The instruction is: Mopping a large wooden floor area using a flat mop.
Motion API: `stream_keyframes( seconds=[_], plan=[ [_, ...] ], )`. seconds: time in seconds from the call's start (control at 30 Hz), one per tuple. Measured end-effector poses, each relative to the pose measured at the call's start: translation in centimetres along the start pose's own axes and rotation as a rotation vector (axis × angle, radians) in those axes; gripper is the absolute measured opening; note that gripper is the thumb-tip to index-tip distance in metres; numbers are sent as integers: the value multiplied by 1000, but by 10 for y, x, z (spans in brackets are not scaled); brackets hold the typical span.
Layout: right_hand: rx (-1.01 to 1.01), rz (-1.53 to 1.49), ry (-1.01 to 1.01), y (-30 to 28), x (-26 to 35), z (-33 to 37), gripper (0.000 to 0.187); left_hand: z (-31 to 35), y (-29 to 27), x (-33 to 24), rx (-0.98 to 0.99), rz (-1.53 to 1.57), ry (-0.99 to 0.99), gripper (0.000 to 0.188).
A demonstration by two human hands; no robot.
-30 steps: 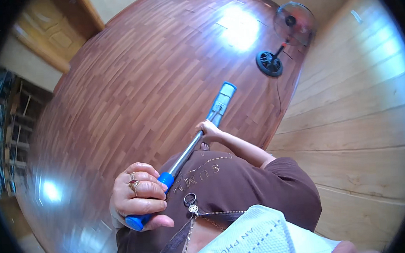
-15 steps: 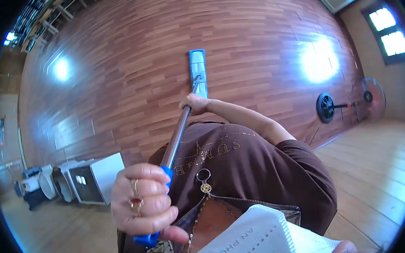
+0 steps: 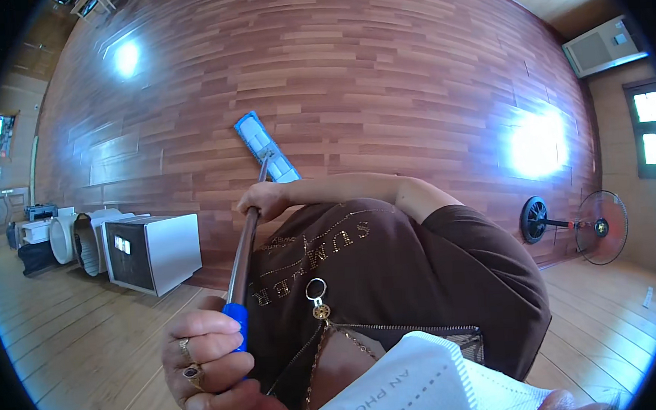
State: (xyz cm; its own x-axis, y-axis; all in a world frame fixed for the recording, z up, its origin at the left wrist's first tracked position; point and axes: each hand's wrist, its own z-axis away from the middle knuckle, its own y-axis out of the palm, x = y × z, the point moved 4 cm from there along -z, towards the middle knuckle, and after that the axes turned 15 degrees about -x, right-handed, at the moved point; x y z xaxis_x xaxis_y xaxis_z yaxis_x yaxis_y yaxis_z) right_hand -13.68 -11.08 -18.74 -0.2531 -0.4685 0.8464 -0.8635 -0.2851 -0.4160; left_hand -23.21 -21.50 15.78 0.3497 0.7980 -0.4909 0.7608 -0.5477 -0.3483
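A flat mop reaches from my hands down to the brown plank-pattern floor. Its blue, white-padded head lies flat on the floor at a slant, left of the middle. My left hand, with rings on its fingers, is wrapped round the blue grip at the mop's upper end. Farther down, my right hand closes round the metal pole, with my right forearm stretched across my front. Part of the grip's lower end is hidden by my left fingers.
At left stand a white box-shaped appliance with a dark face and several pale tubs and bins. On the right is a fan with a round black base. A white air-conditioner-like unit sits at the upper right.
The mop head has moved left and toward me, turning from nearly straight to slanted. Both hands have shifted left and kept hold of the mop. The view has shifted too.
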Motion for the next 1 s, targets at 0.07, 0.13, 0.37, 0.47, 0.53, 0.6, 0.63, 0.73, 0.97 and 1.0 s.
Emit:
stream_keyframes(
  seconds=[0.07, 0.13, 0.37, 0.47, 0.53, 0.6, 0.63, 0.73, 0.97, 1.0],
  plan=[
    [-17, 168, -88, 1, -6, 0, 16, -1, 1, 3, 1, -72, -40, 31],
    [-43, 172, -65, 2, -6, -2, 16, 0, -9, 5, 83, -110, -61, 35],
    [-31, 345, 84, -46, -46, 11, 18, 14, 3, 39, 10, -139, 24, 55],
    [-133, 414, 179, -97, -83, 41, 17, 14, 26, 90, -68, -9, 124, 51],
    [-198, 451, 246, -129, -96, 58, 17, 3, 39, 114, -4, 66, 130, 48],
    [-228, 487, 360, -162, -107, 80, 22, -2, 53, 140, 34, 144, 116, 46],
    [-261, 498, 403, -176, -117, 90, 24, -8, 61, 151, 57, 158, 107, 46],
    [-308, 624, 532, -214, -140, 128, 17, -22, 91, 178, 47, 173, 16, 41],
    [-629, 661, 692, -293, -175, 267, 14, -50, 185, 234, 109, 371, -167, 30],
    [-661, 830, 670, -297, -167, 280, 12, -51, 193, 241, 148, 404, -204, 26]
  ],
)
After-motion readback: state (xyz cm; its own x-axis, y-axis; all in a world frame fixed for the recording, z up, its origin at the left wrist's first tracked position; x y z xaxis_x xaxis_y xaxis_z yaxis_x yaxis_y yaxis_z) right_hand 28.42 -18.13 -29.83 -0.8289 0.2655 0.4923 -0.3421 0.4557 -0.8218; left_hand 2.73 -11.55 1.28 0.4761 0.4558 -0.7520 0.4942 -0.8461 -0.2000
